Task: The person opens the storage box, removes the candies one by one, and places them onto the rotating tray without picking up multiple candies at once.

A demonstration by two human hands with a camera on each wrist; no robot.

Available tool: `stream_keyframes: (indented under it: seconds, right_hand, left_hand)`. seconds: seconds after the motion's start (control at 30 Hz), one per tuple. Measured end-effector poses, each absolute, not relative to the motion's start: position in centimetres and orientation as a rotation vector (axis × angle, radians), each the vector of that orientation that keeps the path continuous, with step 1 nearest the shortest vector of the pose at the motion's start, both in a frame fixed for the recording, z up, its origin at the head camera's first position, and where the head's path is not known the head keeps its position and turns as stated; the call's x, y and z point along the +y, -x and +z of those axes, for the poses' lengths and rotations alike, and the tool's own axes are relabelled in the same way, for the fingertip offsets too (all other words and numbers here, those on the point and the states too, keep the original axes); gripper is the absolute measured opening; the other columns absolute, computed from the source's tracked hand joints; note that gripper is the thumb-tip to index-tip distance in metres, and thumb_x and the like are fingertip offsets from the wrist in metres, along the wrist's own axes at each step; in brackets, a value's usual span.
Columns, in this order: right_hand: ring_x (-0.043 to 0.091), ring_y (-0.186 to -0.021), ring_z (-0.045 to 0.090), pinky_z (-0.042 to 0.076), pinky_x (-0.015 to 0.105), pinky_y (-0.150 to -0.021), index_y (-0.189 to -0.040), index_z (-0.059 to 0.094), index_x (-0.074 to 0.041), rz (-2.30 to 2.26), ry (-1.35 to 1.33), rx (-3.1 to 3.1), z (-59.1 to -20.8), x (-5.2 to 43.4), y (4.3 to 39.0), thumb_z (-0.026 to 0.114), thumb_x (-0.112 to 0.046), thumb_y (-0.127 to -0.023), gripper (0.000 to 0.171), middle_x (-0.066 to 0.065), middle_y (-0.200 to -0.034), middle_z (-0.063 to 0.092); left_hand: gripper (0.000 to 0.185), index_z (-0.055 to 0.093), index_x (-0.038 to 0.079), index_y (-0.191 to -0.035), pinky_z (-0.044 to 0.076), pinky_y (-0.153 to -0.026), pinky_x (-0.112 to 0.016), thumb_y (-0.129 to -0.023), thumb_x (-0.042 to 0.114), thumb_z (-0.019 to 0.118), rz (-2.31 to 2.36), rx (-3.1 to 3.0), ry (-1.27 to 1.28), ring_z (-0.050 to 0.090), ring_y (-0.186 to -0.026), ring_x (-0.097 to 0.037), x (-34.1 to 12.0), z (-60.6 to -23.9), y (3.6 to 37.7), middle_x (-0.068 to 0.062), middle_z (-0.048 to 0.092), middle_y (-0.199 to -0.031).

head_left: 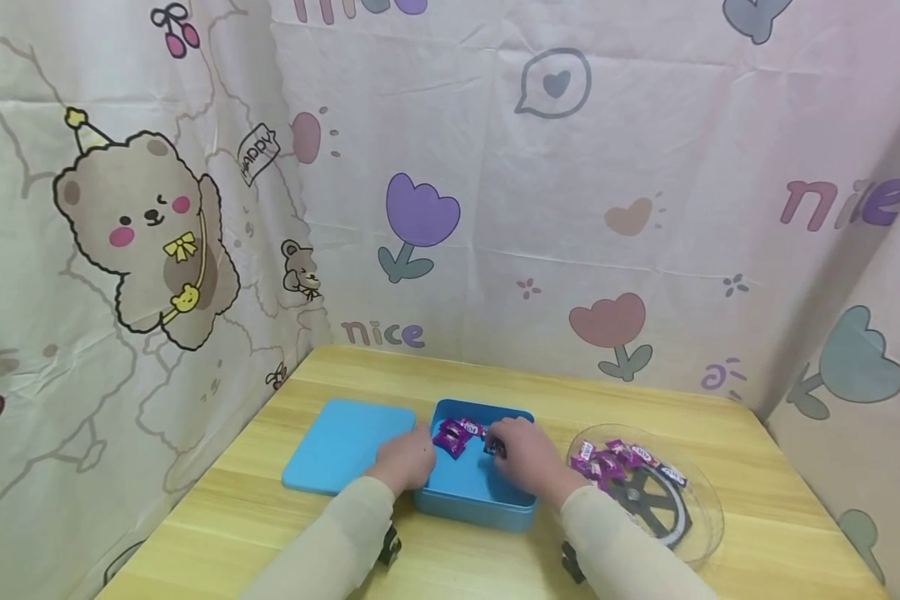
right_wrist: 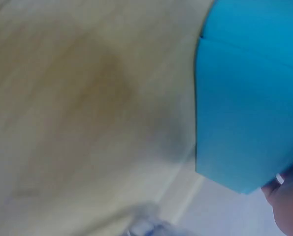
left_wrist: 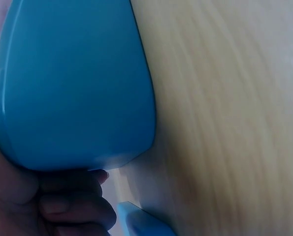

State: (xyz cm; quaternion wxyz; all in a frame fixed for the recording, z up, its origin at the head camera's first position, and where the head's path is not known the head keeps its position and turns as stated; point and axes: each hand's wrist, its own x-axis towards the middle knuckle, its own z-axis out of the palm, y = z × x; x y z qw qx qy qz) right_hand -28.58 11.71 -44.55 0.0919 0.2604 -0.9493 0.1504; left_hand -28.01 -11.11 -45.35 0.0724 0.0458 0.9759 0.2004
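Both sleeves come in from the near edge of the wooden table and meet at the blue box, the landmark for all else. Inside it, toward its far wall, lie a few purple wrapped candies. At the box's left wall the left hand rests with curled fingers; it seems to steady the box, though whether it truly grips the wall I cannot tell. Over the box's right half the right hand pinches a dark-wrapped candy narrowly at its fingertips, just above the box floor. Flat on the table to the left of the box lies the blue lid. To the right of the box stands a clear round dish with more purple candies. Judged from this, the step in hand is setting a candy down in the box; the next move would call for loosening the pinch low inside it
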Motion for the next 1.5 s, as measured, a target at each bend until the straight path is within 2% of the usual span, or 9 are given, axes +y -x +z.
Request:
stream_keyframes:
  seconds: [0.2,0.33,0.47,0.63,0.87,1.1,1.27,1.5]
  right_hand:
    - [0.012,-0.085,0.053,0.051,0.032,-0.077,-0.102,0.072,-0.021,0.495,-0.725,-2.835,-43.2,13.6,28.5,0.074,-0.011,-0.088,0.017,-0.01,-0.093,0.063]
    - [0.013,-0.088,0.055,0.052,0.035,-0.08,-0.103,0.072,-0.017,0.521,-0.636,-2.849,-42.4,15.7,28.2,0.073,-0.006,-0.086,0.02,-0.008,-0.095,0.063]
    - [0.014,-0.09,0.054,0.052,0.038,-0.083,-0.099,0.07,-0.019,0.538,-0.541,-2.883,-42.0,17.9,28.0,0.072,-0.006,-0.086,0.02,-0.008,-0.094,0.061]
    - [0.014,-0.087,0.055,0.052,0.039,-0.083,-0.096,0.066,-0.022,0.523,-0.501,-2.905,-42.1,20.5,27.9,0.071,-0.005,-0.082,0.022,-0.008,-0.09,0.058]
    - [0.014,-0.081,0.055,0.052,0.042,-0.076,-0.093,0.064,-0.017,0.461,-0.519,-2.873,-42.3,24.4,27.5,0.072,-0.004,-0.077,0.022,-0.006,-0.086,0.057]
    - [0.014,-0.081,0.057,0.053,0.045,-0.079,-0.098,0.065,-0.015,0.438,-0.464,-2.917,-43.2,28.0,27.1,0.069,-0.002,-0.076,0.026,-0.006,-0.088,0.06]
    - [0.015,-0.077,0.056,0.053,0.045,-0.073,-0.103,0.066,-0.011,0.419,-0.438,-2.946,-43.1,29.2,26.4,0.07,-0.002,-0.075,0.03,-0.003,-0.086,0.06]
    - [0.021,-0.08,0.061,0.054,0.05,-0.075,-0.101,0.066,-0.008,0.371,-0.36,-3.011,-43.4,30.5,26.1,0.073,-0.001,-0.073,0.03,0.002,-0.089,0.065]
  left_hand:
    - [0.049,0.043,-0.006,-0.145,0.052,-0.08,-0.046,-0.102,0.016,0.052,0.605,2.932,-0.141,0.057,-0.093,-0.029,-11.0,-45.2,28.0,-0.02,0.058,-0.136]
    - [0.05,0.043,-0.007,-0.146,0.052,-0.083,-0.048,-0.102,0.016,0.053,0.597,2.937,-0.153,0.057,-0.093,-0.03,-11.0,-45.2,28.0,-0.021,0.058,-0.137]
    - [0.051,0.042,-0.007,-0.146,0.052,-0.085,-0.049,-0.102,0.016,0.052,0.601,2.938,-0.153,0.057,-0.095,-0.03,-11.0,-45.2,27.9,-0.021,0.056,-0.139]
    - [0.053,0.04,-0.006,-0.148,0.052,-0.085,-0.049,-0.103,0.017,0.052,0.604,2.936,-0.137,0.057,-0.097,-0.03,-11.0,-45.2,27.8,-0.021,0.055,-0.142]
    - [0.052,0.041,-0.007,-0.147,0.053,-0.082,-0.048,-0.102,0.016,0.052,0.596,2.933,-0.143,0.057,-0.095,-0.03,-11.0,-45.1,27.8,-0.021,0.056,-0.14]
    - [0.051,0.042,-0.007,-0.146,0.053,-0.084,-0.048,-0.102,0.016,0.052,0.618,2.933,-0.144,0.057,-0.095,-0.03,-11.0,-45.3,27.8,-0.021,0.056,-0.14]
    - [0.05,0.042,-0.007,-0.146,0.052,-0.08,-0.046,-0.102,0.015,0.051,0.62,2.934,-0.15,0.057,-0.095,-0.03,-11.0,-45.3,27.7,-0.021,0.056,-0.14]
    - [0.049,0.044,-0.007,-0.144,0.052,-0.081,-0.047,-0.102,0.015,0.052,0.611,2.945,-0.155,0.057,-0.093,-0.029,-11.0,-45.3,27.8,-0.02,0.058,-0.136]
